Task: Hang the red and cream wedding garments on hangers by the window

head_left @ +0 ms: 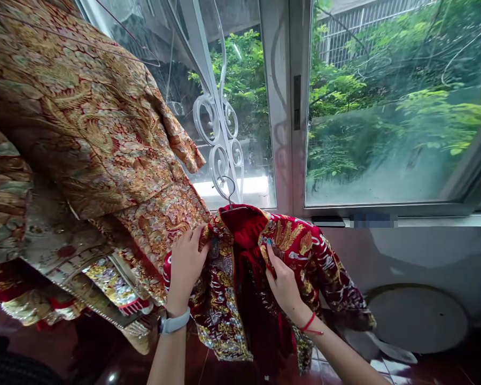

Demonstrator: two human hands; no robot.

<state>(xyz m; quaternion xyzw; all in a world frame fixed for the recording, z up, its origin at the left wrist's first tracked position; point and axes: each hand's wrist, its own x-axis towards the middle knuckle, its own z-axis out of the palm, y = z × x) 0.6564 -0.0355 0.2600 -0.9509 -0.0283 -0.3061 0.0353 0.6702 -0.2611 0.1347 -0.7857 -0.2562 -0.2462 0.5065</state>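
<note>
A red embroidered jacket (pixel 294 240) with gold and silver thread hangs on a hanger (pixel 231 195), its front parted over a dark red lining. My left hand (pixel 186 262), with a pale watch strap at the wrist, grips the jacket's front near the collar and shoulder. On the other front edge, my right hand (pixel 282 278) pinches the cloth between thumb and fingers. A red string circles that wrist. The hanger's hook stands up above the collar, in front of the window.
Large gold patterned garments (pixel 100 123) hang close on the left, with beaded pieces below them. Behind the jacket stand a window frame (pixel 291 160) and a white scrolled metal bracket (pixel 224 117). A round grey object (pixel 419 318) leans at the wall on the right.
</note>
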